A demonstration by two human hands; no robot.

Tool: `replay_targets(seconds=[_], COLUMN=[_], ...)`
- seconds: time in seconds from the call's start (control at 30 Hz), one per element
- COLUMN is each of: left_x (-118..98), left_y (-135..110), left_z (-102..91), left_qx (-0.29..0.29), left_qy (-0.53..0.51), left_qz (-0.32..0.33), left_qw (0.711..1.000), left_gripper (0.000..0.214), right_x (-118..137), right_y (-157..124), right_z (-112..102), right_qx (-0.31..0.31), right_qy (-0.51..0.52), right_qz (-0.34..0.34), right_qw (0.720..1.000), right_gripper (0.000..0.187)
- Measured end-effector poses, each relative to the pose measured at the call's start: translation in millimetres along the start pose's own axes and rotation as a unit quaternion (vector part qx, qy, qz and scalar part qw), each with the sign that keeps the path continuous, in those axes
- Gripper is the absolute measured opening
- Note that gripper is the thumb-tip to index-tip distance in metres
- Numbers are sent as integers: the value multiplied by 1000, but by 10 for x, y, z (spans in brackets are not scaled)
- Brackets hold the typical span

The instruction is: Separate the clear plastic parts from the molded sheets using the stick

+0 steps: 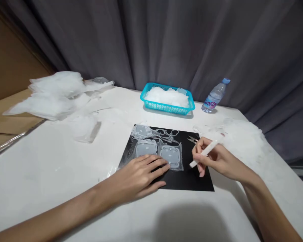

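My left hand lies flat, fingers stretched out, over the lower edge of a clear plastic sheet on a black mat. Frosted, rounded-square pieces show in the sheet, and trimmed clear scraps curl along its top. To the right, my right hand is closed around a white pen-like stick, its lower end just above the mat. Behind those fingers poke the blades of small scissors; whether the hand touches them I cannot tell.
A turquoise basket of white translucent pieces stands at the back, with a water bottle right of it. White sheets are piled at the left by cardboard. More clear pieces heap at the right. A grey curtain hangs behind.
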State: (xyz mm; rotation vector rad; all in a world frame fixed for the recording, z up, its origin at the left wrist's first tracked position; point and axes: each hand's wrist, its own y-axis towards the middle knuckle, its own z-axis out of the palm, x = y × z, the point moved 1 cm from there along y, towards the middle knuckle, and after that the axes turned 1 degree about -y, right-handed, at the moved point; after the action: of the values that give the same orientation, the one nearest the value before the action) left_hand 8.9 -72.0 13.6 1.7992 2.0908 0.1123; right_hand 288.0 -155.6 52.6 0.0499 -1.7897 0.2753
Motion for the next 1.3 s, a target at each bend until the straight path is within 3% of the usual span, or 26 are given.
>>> replay_targets(seconds=[0.1, 0.27, 0.43, 0.6, 0.77, 1.3], left_x=[7, 14, 10, 26, 2, -18], left_y=[-23, -31, -20, -24, -15, 3], left_z=[-15, -23, -14, -12, -28, -22], left_qx=[21, 33, 21, 35, 64, 72], left_qy=[1, -6, -35, -54, -55, -98], left_qz=[8, 2, 8, -8, -18, -93], left_qw=[1000, 999, 999, 998, 996, 988], left_gripper=[45, 46, 48, 52, 55, 60], right_x=[-71, -121, -95, -110, -126, -146], right_y=[40, 94, 91, 82, 82, 56], right_z=[96, 227, 326, 331, 307, 428], right_qx=[-23, -22, -15, 6, 29, 6], right_qy=[29, -138, -138, -148, -208, -277], right_qz=[-40, -77, -93, -92, -131, -187], right_qw=[999, 987, 986, 985, 969, 943], right_gripper=[18, 16, 9, 12, 11, 12])
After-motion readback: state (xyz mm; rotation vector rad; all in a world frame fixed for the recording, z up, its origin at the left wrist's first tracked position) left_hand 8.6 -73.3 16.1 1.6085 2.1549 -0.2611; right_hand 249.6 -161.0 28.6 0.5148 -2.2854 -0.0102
